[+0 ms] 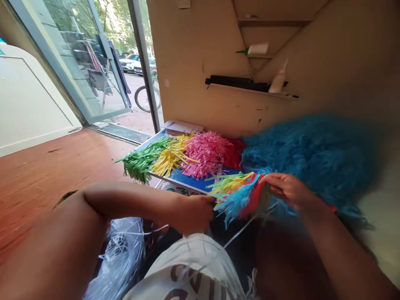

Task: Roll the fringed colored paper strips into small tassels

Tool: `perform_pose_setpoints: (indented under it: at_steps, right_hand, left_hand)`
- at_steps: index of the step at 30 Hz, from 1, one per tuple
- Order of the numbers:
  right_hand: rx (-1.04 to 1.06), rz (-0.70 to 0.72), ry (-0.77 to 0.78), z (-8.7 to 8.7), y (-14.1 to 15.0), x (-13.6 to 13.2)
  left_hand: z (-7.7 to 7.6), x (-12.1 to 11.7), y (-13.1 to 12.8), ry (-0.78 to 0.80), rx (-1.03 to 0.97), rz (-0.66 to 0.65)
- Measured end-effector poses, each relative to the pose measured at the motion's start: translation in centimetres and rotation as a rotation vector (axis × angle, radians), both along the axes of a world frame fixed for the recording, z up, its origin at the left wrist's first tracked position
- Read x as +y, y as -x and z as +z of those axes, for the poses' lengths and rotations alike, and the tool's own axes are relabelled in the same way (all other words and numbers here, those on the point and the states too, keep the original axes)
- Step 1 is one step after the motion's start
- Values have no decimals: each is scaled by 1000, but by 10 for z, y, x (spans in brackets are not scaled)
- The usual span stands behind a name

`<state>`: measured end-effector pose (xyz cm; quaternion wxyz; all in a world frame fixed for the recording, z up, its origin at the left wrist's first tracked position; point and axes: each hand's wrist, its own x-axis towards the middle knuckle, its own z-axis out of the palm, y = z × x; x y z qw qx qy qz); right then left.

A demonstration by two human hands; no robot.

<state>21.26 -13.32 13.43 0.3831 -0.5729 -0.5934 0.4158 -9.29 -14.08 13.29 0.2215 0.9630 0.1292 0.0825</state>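
My right hand (287, 189) pinches the gathered end of a multicoloured fringe tassel (239, 193). Its green, yellow, red and blue strips hang toward the left. Close to the strip ends, my left hand (195, 213) is closed, its fingers curled and partly hidden; I cannot make out what is in it. A thin white string (240, 232) runs slantwise below the tassel. Behind, bunches of green fringe (142, 158), yellow fringe (170, 158), pink fringe (206, 154) and red fringe (235, 152) lie side by side on a blue table (200, 183).
A big heap of blue fringe (306, 154) fills the right, against the wall. Loose white strands (121, 258) hang at lower left. A wall shelf (250, 86) holds a bottle (278, 79). Papers (183, 126) lie at the table's back; a glass door (93, 62) stands open.
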Motion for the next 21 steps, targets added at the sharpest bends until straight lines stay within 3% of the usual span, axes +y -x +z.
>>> perform_pose_setpoints:
  at_steps: [3, 5, 6, 9, 12, 16, 21]
  right_hand:
    - [67, 134, 149, 2, 5, -14]
    - [87, 170, 168, 0, 8, -23]
    - [92, 176, 161, -2, 10, -26]
    - [74, 199, 129, -5, 13, -36]
    - [-20, 241, 102, -4, 11, -45]
    - [-255, 168, -54, 1, 7, -52]
    - [-453, 122, -152, -2, 6, -55]
  left_hand:
    - [15, 34, -23, 23, -33, 30]
    - [26, 53, -38, 80, -320, 147]
    - [26, 59, -47, 130, -438, 132]
    - [6, 58, -78, 411, -588, -70]
    - [-31, 45, -101, 568, -701, -98]
    - [-62, 38, -105, 475, -681, 62]
    - [-66, 44, -93, 395, -565, 152]
